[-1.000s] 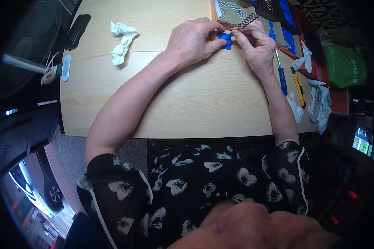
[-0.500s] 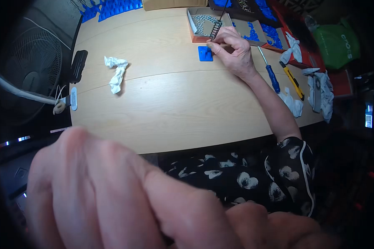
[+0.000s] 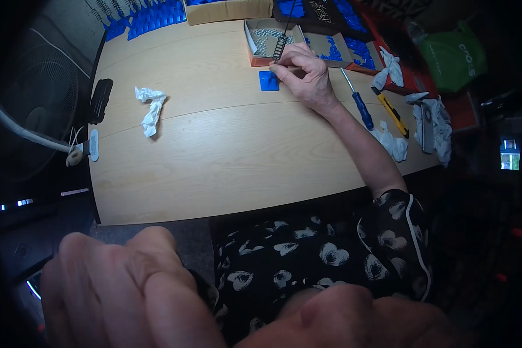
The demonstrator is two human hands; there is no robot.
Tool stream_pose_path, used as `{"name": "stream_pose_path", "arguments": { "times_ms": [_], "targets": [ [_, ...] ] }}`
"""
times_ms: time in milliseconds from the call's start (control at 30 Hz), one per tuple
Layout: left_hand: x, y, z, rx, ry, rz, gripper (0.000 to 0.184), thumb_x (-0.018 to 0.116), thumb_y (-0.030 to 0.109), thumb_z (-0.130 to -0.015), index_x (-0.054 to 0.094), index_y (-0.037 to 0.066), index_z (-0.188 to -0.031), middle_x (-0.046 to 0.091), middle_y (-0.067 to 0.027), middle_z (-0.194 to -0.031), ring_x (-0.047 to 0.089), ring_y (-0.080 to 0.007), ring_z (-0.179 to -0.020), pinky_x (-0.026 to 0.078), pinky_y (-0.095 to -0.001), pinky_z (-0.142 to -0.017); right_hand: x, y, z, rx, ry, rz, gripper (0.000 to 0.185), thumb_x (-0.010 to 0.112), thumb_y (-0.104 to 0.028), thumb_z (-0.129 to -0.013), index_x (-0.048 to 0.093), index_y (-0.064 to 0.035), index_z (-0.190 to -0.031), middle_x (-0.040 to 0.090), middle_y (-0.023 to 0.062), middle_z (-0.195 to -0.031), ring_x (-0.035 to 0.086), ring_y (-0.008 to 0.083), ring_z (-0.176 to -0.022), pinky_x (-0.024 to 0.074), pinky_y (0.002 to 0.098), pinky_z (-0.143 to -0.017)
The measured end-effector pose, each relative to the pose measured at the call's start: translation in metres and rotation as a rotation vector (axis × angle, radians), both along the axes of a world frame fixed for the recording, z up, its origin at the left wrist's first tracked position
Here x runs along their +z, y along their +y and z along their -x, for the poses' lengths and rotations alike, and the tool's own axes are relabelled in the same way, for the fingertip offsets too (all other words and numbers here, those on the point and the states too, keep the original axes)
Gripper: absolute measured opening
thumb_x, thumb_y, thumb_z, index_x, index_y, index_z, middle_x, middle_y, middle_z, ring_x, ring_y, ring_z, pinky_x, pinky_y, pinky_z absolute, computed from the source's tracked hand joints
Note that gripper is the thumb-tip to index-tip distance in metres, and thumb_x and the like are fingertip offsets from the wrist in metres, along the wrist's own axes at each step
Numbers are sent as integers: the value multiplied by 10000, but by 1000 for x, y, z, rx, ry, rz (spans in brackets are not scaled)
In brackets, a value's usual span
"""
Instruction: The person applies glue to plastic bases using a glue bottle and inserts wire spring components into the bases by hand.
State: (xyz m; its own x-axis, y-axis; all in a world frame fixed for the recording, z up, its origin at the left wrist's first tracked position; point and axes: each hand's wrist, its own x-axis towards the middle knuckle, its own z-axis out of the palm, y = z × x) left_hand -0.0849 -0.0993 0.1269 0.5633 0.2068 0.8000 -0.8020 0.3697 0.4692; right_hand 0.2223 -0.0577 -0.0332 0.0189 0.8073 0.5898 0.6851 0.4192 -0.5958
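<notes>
My right hand (image 3: 306, 75) is at the back of the table, its thumb and fingers pinched around the lower end of a black coil spring (image 3: 279, 49). The spring stands nearly upright, and a thin straight dark end rises above it. Just beneath the fingertips is a small square blue plastic piece (image 3: 268, 82) on the table; whether the spring is joined to it I cannot tell. Very near the camera, at lower left, my left hand (image 3: 122, 284) shows curled fingers. Whatever those fingers hold, if anything, is hidden.
Behind my right hand stand a box of small shiny beads (image 3: 267, 42) and trays of blue parts (image 3: 333, 49). A blue screwdriver (image 3: 362, 109) and a yellow utility knife (image 3: 393, 114) lie to the right. Crumpled white tissue (image 3: 152, 111) lies left; rows of blue pieces (image 3: 156, 20) line the back.
My left hand has dropped lower and to the left in view. The whole table has shifted left and slightly down with the camera. My right hand keeps its pinch on the spring.
</notes>
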Motion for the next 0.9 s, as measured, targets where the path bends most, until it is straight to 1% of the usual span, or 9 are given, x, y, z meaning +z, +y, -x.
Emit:
{"name": "stream_pose_path", "arguments": {
  "times_ms": [333, 433, 533, 633, 667, 733, 800, 833, 900],
  "targets": [
    [-10, 17, -9, 59, -9, -53, 341, 511, 352, -1036, 618, 32, -992, 647, -79, -755, 656, -194, -766, 484, -442, -951, -4, 0, -4, 6, 6, -12, 186, 763, -126, -831, 667, 7, -742, 665, 49, -793, 598, 182, -859, 454, 343, -836],
    [-26, 40, -13, 151, 2, -60, 342, 511, 348, -1038, 624, 27, -1006, 651, -81, -753, 660, -190, -768, 484, -439, -962, -4, 1, -4, -6, -29, -28, 174, 763, -121, -830, 672, 2, -747, 668, 48, -798, 599, 183, -852, 458, 339, -822],
    [-53, 73, -25, 338, 62, -41, 343, 511, 343, -1039, 631, 22, -1020, 656, -84, -751, 663, -187, -771, 483, -436, -973, -7, 1, -5, -5, 1, -29, 159, 760, -115, -833, 676, -3, -757, 666, 44, -796, 599, 184, -846, 456, 338, -818],
    [-91, 104, -49, 644, 331, -13, 346, 511, 338, -1041, 638, 16, -1034, 660, -86, -749, 667, -183, -773, 482, -433, -985, -3, 0, -5, 21, -38, -19, 137, 765, -67, -845, 681, 35, -810, 635, 55, -823, 579, 176, -884, 471, 298, -808],
    [-101, 109, -59, 740, 515, 13, 331, 543, 321, -1029, 651, 8, -1033, 690, -100, -789, 679, -181, -801, 497, -411, -969, -4, 0, -4, 15, -27, -22, 140, 764, -81, -840, 680, 24, -799, 643, 52, -815, 586, 182, -872, 465, 312, -812],
    [-113, 114, -79, 914, 936, -116, 282, 667, 277, -968, 689, -3, -995, 710, -111, -835, 688, -174, -829, 543, -348, -873, -4, 1, -3, 1, -9, -28, 146, 760, -108, -830, 679, 2, -778, 661, 46, -801, 601, 196, -846, 453, 341, -820],
    [-147, 123, -97, 938, 1077, -236, 213, 752, 200, -903, 721, 2, -977, 734, -126, -890, 703, -158, -846, 573, -312, -769, -4, 1, -4, -5, -29, -24, 136, 765, -100, -823, 683, 2, -788, 659, 49, -806, 600, 202, -852, 456, 338, -818],
    [-158, 126, -104, 966, 1135, -326, 207, 775, 170, -868, 741, 24, -1011, 736, -122, -914, 717, -176, -816, 589, -334, -731, -3, 1, -4, -4, -31, -23, 134, 766, -96, -822, 683, 3, -789, 659, 50, -807, 601, 202, -855, 458, 338, -819],
    [-172, 122, -113, 1051, 1119, -465, 221, 791, 166, -843, 748, 26, -1008, 729, -123, -947, 724, -192, -825, 591, -338, -749, -3, 1, -4, -3, -29, -15, 127, 768, -88, -819, 685, 4, -794, 660, 54, -812, 602, 203, -866, 460, 339, -826]
  ]
}}
